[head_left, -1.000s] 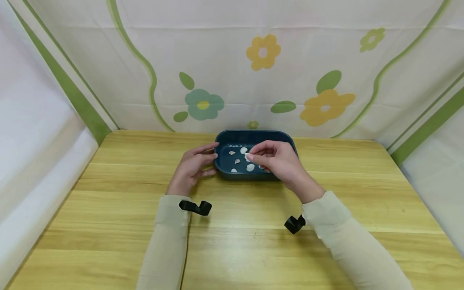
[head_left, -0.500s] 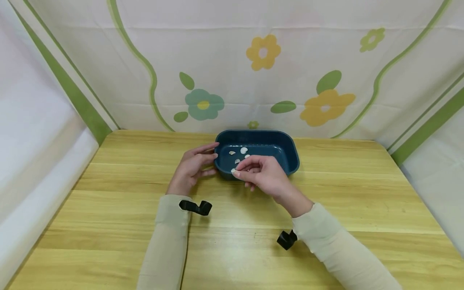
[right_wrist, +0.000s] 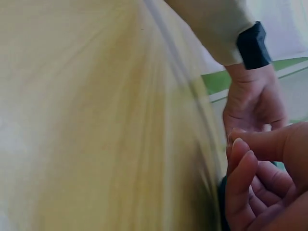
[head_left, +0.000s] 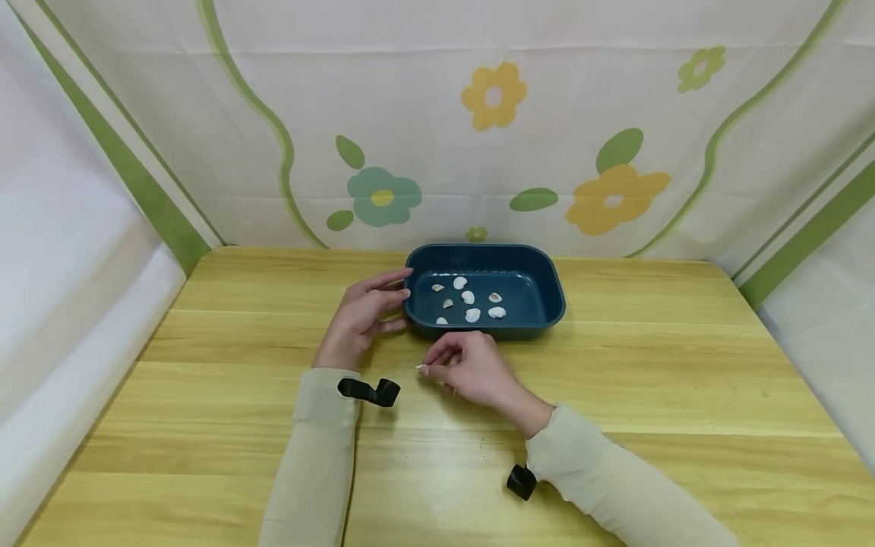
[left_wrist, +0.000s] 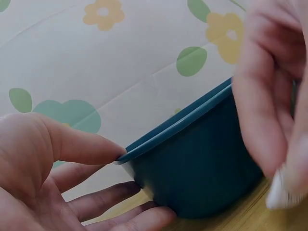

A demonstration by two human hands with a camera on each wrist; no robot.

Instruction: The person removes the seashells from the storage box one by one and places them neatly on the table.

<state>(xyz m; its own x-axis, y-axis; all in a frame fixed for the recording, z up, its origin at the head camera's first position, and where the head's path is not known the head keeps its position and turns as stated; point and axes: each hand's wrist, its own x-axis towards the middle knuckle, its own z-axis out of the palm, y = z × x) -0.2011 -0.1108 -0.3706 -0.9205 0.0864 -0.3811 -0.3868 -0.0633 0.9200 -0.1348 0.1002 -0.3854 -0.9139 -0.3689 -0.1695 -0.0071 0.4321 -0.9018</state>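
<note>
A white shell (head_left: 420, 367) is pinched between thumb and fingers of the right hand (head_left: 472, 368) on the near side of a dark blue tray (head_left: 536, 300); whether the table (head_left: 649, 380) is touched by it cannot be told. The tray's left end is touched by the spread fingers and thumb of the left hand (head_left: 358, 319), and eight small shells (head_left: 472, 315) are contained inside, backed by a flowered curtain (head_left: 424, 114).

Cloth-walled booth (head_left: 89, 205): floral backdrop (head_left: 424, 83) behind wood-grain table (head_left: 649, 387)
</note>
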